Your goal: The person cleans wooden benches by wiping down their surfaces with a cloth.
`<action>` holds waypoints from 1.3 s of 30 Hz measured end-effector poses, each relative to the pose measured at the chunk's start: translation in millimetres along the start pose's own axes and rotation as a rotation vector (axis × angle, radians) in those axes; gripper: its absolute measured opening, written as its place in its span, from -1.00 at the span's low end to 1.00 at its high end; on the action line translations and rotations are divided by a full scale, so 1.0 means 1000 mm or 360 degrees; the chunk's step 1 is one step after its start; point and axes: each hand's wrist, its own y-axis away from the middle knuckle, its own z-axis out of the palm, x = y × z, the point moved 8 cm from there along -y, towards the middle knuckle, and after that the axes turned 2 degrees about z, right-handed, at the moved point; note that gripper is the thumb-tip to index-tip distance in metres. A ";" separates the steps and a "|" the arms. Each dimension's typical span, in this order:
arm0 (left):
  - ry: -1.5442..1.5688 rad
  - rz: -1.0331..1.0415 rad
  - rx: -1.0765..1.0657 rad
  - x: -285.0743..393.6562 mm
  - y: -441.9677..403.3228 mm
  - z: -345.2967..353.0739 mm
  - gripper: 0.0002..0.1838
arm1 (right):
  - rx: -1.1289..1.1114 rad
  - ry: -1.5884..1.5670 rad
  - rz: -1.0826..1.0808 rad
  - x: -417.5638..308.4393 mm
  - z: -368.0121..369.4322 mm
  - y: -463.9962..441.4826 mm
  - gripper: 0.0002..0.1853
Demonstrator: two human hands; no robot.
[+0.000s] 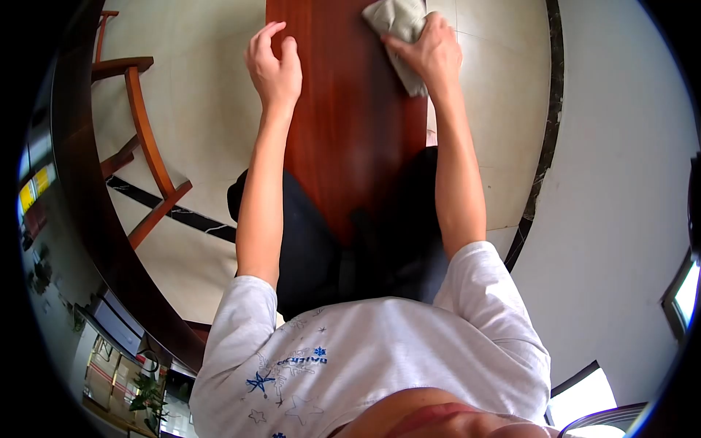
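The right grip (pixel 431 52) is partly closed on a folded, grey-green fabric cloth (pixel 401 18), its thumb lying across the cloth from the inner side and its fingers bent over the outer side. The cloth lies under and beside this grip, reaching out past the thumb side and a little towards the person along the wrist. It rests on the far right part of a long, glossy, reddish-brown wooden desk (pixel 328 95), at its right edge; whether any of it hangs over that edge, I cannot tell.

The left grip (pixel 276 69) holds nothing. Its fingers are loosely curled, with the thumb apart from them, at the left edge of the desk and well apart from the cloth. Whether it touches the wood is not clear.

Both bare forearms run back to the short sleeves of a white shirt (pixel 409 343) with a blue and grey star print on its front. Black trousers (pixel 310 241) cover the legs, spread to either side of the desk's near end.

Beyond lie the pale tiled floor (pixel 204 87), a brown wooden chair (pixel 146 139) and a dark, glossy, curved tabletop (pixel 87 190) on the left, and a white wall (pixel 606 182) with a black skirting strip (pixel 556 73) on the right.
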 end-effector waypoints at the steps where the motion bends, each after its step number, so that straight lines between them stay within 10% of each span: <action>1: -0.0292 0.0021 0.0032 -0.002 0.002 0.002 -0.51 | -0.0235 0.0049 -0.0033 -0.008 -0.004 0.012 -0.25; 4: -0.1139 0.0030 -0.0023 -0.017 0.007 0.008 -0.17 | -0.0248 -0.0058 -0.0346 -0.042 0.002 0.068 -0.24; 8: -0.0828 -0.0110 -0.0286 -0.022 0.008 0.020 -0.07 | -0.0053 -0.0211 -0.0236 -0.042 0.006 0.057 -0.22; 21: -0.0643 -0.0651 -0.0508 -0.043 0.030 0.003 -0.28 | 0.0129 -0.0255 -0.0233 -0.050 0.018 0.017 -0.25; 39: -0.0612 -0.0371 -0.0390 -0.057 0.020 0.010 -0.41 | -0.0037 -0.0477 -0.0178 -0.064 -0.001 0.013 -0.34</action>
